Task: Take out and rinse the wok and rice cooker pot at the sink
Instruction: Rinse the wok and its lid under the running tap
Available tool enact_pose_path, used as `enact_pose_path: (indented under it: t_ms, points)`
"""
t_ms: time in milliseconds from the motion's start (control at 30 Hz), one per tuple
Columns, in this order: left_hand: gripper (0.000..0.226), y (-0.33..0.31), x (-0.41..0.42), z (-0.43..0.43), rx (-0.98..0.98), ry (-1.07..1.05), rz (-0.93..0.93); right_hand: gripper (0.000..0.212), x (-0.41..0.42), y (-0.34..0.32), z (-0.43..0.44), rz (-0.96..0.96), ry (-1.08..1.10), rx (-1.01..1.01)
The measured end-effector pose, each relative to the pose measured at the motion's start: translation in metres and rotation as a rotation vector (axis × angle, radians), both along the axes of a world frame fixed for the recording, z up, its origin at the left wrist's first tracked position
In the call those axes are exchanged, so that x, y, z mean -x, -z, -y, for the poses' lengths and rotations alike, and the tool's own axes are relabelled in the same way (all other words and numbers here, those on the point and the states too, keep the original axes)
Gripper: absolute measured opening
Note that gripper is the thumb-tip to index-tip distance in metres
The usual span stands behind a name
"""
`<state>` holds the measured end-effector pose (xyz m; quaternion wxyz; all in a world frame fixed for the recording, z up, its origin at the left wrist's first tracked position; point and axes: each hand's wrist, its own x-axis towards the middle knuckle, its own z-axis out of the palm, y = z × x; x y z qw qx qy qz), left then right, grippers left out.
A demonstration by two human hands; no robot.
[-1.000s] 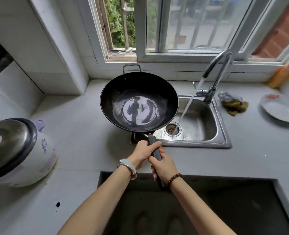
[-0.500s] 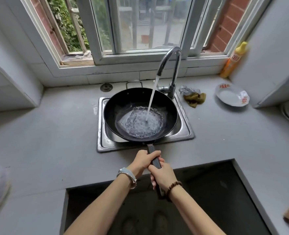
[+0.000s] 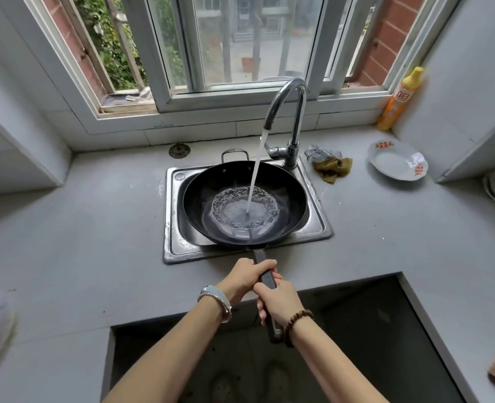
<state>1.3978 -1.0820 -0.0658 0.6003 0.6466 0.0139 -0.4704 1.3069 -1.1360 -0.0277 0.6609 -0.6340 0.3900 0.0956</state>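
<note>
Grey counter (image 3: pixel 80 242) is running under a white window (image 3: pixel 240 39), and a steel sink (image 3: pixel 172 216) is sitting in it. Both forearms are reaching forward to the near side of the sink. The left hand (image 3: pixel 245 276) is gripping the handle (image 3: pixel 266 274) with the fingers curled over its top, closer to the sink. The right hand (image 3: pixel 279 301) is wrapping around the same handle just behind, touching the left one. A watch (image 3: pixel 215 298) is sitting on the left wrist and a bead bracelet (image 3: pixel 298 321) on the right.

The wok (image 3: pixel 205 196) is lying over the sink with its mouth up, filling most of the basin. Its long axis is going from the window side of the sink to the near side: the handle is pointing at the person, past the near rim, and the small loop (image 3: pixel 234 154) is pointing at the window. Whether the wok is resting on the sink I cannot tell. The tap (image 3: pixel 294 112) behind the sink is pouring water (image 3: pixel 255 170) into the middle of the wok, and a pool is spreading there.

Right of the sink a cloth (image 3: pixel 332 167) is lying, then a plate (image 3: pixel 394 164), and further a yellow bottle (image 3: pixel 399 100) is standing in the corner. Near side of the sink, a dark opening (image 3: pixel 342 344) is cutting into the counter.
</note>
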Motion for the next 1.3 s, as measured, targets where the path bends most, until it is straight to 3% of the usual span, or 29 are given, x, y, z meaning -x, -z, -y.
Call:
enact_pose_path:
  t_ms: [267,767,1300]
  points:
    - [0.020,-0.009,-0.009,0.004,-0.023,-0.011,-0.030,0.007,-0.012,-0.009,0.006,0.018,-0.004,-0.088]
    - [0.023,-0.008,-0.001,0.002,0.007,-0.001,-0.107,0.003,0.000,0.000,0.005,0.024,-0.072,-0.071]
    - [0.021,0.022,0.034,-0.008,-0.025,0.112,-0.027,0.005,0.044,0.047,0.001,0.005,-0.143,-0.075]
